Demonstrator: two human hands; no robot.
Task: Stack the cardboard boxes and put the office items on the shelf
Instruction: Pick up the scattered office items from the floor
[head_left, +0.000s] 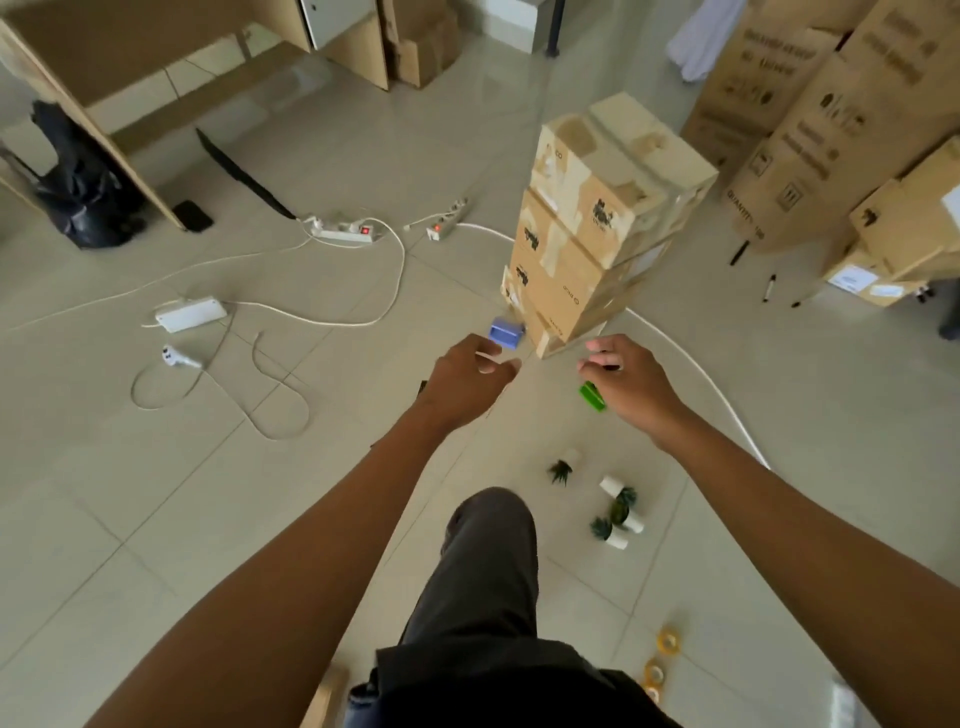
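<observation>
A tall stack of several taped cardboard boxes (597, 223) stands on the tiled floor ahead of me. Both my arms reach toward its base. My left hand (467, 376) hovers with relaxed fingers just short of a small blue item (505, 332) lying beside the lowest box. My right hand (626, 382) hangs loosely open above a green item (592, 396) on the floor. Neither hand holds anything. Three small potted plants (615, 512) lie tipped over near my leg, and rolls of yellow tape (667, 642) lie at the lower right.
White power strips (345, 231) and looping cables (280, 410) spread over the floor at left. Large printed cartons (810, 130) are piled at the right with markers (770, 287) in front. A wooden desk (104, 57) and a black bag (78, 176) stand at far left.
</observation>
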